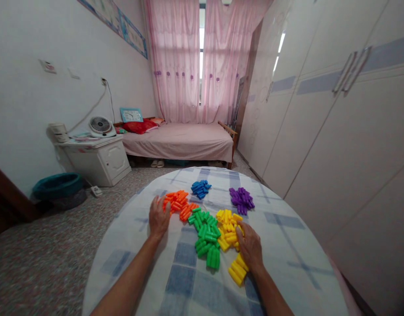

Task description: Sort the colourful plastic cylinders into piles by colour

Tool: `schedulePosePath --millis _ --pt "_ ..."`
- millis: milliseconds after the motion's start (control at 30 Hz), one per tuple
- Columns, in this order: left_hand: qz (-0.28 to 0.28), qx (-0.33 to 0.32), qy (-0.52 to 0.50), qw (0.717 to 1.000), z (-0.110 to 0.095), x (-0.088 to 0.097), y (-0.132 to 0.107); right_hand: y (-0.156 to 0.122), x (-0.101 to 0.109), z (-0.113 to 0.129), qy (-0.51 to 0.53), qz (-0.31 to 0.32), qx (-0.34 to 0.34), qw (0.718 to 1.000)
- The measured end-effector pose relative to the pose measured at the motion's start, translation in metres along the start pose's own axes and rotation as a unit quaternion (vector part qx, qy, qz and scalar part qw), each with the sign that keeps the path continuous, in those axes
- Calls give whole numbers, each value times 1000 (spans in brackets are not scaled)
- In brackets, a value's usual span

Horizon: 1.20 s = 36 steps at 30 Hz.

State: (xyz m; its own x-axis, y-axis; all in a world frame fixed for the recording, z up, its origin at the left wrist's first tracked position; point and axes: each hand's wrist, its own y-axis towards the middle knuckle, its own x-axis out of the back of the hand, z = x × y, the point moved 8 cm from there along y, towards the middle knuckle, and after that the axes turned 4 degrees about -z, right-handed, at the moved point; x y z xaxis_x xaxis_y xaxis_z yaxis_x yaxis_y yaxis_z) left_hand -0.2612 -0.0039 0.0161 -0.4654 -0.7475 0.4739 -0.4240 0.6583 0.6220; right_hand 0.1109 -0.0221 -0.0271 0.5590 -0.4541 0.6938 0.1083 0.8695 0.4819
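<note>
My left hand [159,217] rests at the near-left edge of a pile of small orange plastic tubes [178,201], its thumb and fingers apart around the nearest pieces. On the right, my right hand [250,245] lies against a pile of yellow plastic tubes [228,227], thumb and forefinger apart; its other fingertips are hidden. A few yellow pieces [237,272] lie side by side below that hand. Between both hands spreads a pile of green tubes [206,232], with an upright-looking row at its near end. Neither hand visibly lifts a piece.
Farther back on the round table [129,254], under a checked cloth, lie a blue pile [201,189] and a purple pile [241,200]. Beyond are a bed [185,140], a white cabinet [99,160] with a fan [101,126], a bin [58,188] and wardrobes [336,153].
</note>
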Motion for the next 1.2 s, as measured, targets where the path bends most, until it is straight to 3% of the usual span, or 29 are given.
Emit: schedulePosePath --millis 67,133,200,300,400,500,700,900,1000,1100,1200 --pt "3 27 21 999 33 3 17 0 0 0 6 2 -1 1000" --pt "62 21 -5 998 54 -4 24 0 -1 -2 8 5 -4 1000" --pt "118 14 -43 992 63 -12 26 1 -1 -3 10 8 -6 1000" --pt "158 58 -76 983 68 -23 29 1 -2 -4 16 12 -8 1000" --pt "195 78 -115 971 58 -39 28 2 -2 -6 18 13 -12 1000" --pt "186 70 -153 968 42 -49 20 2 -3 -8 14 16 -18 1000" --pt "173 65 -272 944 -5 -66 -20 1 -2 -8 19 19 -20 999" --pt "284 -46 -278 917 -90 -73 -61 1 -2 -8 25 26 -24 999" --pt "317 -136 -266 900 -122 -67 -60 1 -4 -9 25 33 -22 999" --pt "255 -186 -196 928 -112 -61 -27 1 -3 -10 27 30 -19 999" --pt "153 -111 -101 977 -52 -61 23 0 -2 -9 27 19 -20 999"
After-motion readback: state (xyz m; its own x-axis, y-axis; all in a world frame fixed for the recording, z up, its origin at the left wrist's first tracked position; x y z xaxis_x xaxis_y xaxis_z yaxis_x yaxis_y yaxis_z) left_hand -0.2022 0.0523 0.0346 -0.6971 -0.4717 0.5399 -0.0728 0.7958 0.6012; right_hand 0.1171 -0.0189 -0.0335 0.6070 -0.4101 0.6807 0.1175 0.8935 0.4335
